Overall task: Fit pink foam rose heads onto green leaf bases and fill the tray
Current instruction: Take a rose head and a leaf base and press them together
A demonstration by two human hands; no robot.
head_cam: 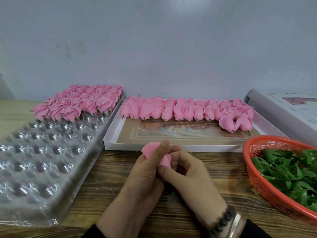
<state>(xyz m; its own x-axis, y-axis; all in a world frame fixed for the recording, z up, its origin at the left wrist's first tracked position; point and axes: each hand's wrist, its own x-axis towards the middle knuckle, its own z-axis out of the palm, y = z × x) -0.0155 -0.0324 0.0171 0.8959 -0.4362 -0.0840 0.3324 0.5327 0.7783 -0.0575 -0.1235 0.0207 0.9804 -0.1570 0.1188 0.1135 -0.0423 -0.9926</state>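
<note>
While both hands meet above the wooden table [106,191], the left hand [147,170] pinches one pink rose head [155,152] with its thumb on top, and the right hand [187,169] curls around its lower end. At nine o'clock lies one clear tray [42,160], at three o'clock one orange basket [260,182] of green leaf bases [288,170].

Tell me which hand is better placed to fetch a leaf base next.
Right, probably. The right hand is nearer the orange basket of green leaf bases on that side, while the left hand pinches the pink rose head and sits nearer the clear tray.
</note>
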